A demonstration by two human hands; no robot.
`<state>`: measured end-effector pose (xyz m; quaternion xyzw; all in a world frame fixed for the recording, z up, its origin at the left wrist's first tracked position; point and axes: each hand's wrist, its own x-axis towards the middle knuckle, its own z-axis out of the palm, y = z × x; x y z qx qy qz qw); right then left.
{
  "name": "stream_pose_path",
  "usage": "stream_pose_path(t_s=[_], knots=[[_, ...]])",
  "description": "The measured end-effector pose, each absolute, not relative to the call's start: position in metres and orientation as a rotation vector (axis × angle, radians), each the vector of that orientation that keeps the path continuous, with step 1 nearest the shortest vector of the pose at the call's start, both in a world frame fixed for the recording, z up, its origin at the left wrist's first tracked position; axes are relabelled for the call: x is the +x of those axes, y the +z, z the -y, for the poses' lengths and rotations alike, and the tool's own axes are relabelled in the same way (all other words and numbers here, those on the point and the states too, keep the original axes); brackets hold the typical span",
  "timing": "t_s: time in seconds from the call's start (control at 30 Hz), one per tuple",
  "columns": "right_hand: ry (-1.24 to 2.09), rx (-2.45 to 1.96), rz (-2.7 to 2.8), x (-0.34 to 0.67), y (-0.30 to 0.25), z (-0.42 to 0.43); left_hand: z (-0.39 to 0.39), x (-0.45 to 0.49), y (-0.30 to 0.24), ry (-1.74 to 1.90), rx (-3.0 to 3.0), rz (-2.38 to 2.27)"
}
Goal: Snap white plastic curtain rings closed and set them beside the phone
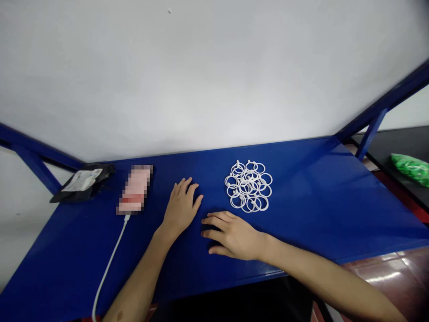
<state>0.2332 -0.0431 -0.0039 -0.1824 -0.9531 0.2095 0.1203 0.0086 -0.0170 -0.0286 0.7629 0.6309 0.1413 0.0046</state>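
Observation:
A loose pile of white plastic rings (248, 184), each with a small knob or eyelet, lies on the blue table (311, 197) right of the middle. My left hand (181, 203) rests palm down on the table, left of the pile, its fingers apart and nothing in it. Closer to the front edge is my right hand (234, 235), palm down just below the rings and apart from them. Its fingers point left and are spread, with no object visible in them. The undersides of both hands are hidden.
A pixelated phone-like object (136, 190) lies to the left, with a white cable (112, 264) running toward the front edge. Beyond it sits a black plastic package (83, 183) with a white label. Blue frame bars flank the table. A green bag (410, 169) is at far right.

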Motion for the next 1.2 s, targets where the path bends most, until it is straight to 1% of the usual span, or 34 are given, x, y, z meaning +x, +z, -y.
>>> stream_pose_path(t_s=[1.0, 1.1, 1.2], knots=[[0.632, -0.541, 2.777, 0.234, -0.004, 0.042, 0.017, 0.010, -0.028, 0.437, 2.380, -1.960], [0.640, -0.539, 2.775, 0.234, -0.004, 0.042, 0.017, 0.011, -0.024, 0.441, 2.377, -1.954], [0.648, -0.547, 2.771, 0.234, -0.003, 0.041, 0.019, 0.005, -0.013, 0.520, 2.298, -2.005]])
